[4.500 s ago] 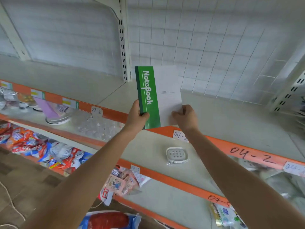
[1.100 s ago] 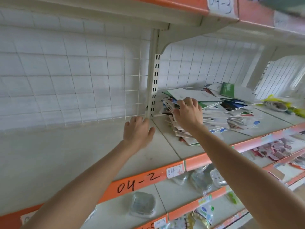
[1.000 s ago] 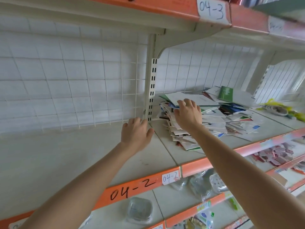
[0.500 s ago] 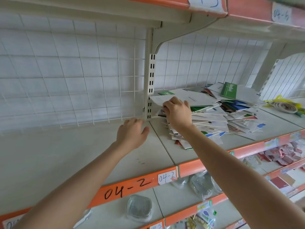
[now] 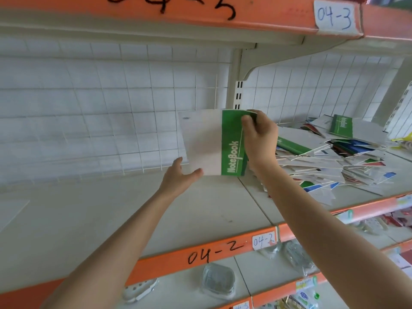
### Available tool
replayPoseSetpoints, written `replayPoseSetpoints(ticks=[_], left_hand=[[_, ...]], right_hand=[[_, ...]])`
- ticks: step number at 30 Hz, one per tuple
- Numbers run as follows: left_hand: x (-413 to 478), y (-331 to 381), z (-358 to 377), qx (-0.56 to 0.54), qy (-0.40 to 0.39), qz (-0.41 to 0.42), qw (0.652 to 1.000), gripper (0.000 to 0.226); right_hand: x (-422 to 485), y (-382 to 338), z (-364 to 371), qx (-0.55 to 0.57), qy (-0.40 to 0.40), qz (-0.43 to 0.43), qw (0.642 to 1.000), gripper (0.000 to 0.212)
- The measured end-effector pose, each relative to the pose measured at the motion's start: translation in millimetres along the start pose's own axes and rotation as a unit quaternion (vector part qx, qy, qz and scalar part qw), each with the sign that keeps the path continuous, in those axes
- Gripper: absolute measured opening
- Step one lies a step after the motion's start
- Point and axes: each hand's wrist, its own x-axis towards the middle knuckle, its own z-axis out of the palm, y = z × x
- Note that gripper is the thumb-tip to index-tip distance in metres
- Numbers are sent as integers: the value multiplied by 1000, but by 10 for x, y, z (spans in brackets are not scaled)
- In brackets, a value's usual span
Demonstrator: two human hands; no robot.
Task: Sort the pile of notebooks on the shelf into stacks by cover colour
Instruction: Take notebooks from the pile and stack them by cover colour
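Observation:
My right hand grips the top corner of a green-and-white notebook and holds it upright above the shelf, just left of the pile. My left hand is open under the notebook's lower left corner, with its thumb and fingers at the edge. The pile of notebooks lies on the right part of the same shelf, a loose heap with green, blue and red covers among many white ones. One green notebook lies on top at the back.
A white wire grid backs the shelf, and an upright slotted post stands behind the held notebook. The shelf above hangs low, with an orange edge labelled 04-3. A flat white sheet lies at the far left. Packaged goods fill the lower shelves.
My right hand has lifted a green notebook off the pile and brought it left and upright. My left hand has risen from the shelf to meet its lower edge.

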Motion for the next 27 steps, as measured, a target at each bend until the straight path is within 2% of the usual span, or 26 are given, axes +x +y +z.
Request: replayPoseSetpoints(ticks=[3, 6, 8, 11, 12, 14, 16, 17, 18, 19, 20, 21, 24, 27], left_hand=[[-26, -187, -127, -53, -7, -42, 998, 84], [-54, -323, -194, -109, 17, -98, 989, 84], [-85, -374, -214, -181, 21, -129, 975, 78], [-104, -400, -160, -278, -47, -152, 947, 60], [-110, -377, -132, -318, -69, -159, 932, 51], [-99, -304, -80, -432, -89, -167, 882, 41], [-64, -208, -37, -541, -79, -155, 823, 43], [-49, -159, -14, -576, -72, -148, 801, 42], [-33, -103, 18, -594, -64, -144, 789, 38], [-28, -37, 59, -601, -59, -141, 785, 30], [-21, 15, 111, -590, -53, -135, 794, 20], [-23, 68, 168, -574, -48, -126, 808, 14], [-32, 133, 317, -475, -30, -103, 873, 25], [-19, 125, 384, -407, -22, -83, 909, 29]], right_hand=[[-76, 5, 59, 58, 32, 106, 992, 23], [-130, 20, 101, 115, 86, 219, 965, 24], [-149, 64, 132, 187, 145, 292, 927, 23], [-189, 177, 172, 302, 230, 369, 848, 21], [-230, 211, 166, 331, 247, 384, 826, 23], [-315, 333, 156, 331, 269, 402, 810, 19], [-404, 364, 197, 334, 223, 454, 796, 14], [-477, 402, 213, 304, 213, 468, 802, 15], [-536, 442, 227, 353, 210, 476, 777, 12], [-604, 464, 247, 393, 187, 463, 772, 11], [-688, 474, 291, 350, 156, 457, 803, 17], [-742, 458, 315, 328, 111, 477, 808, 21], [-893, 456, 262, 172, -80, 472, 861, 35], [-883, 488, 96, 5, -198, 458, 867, 25]])
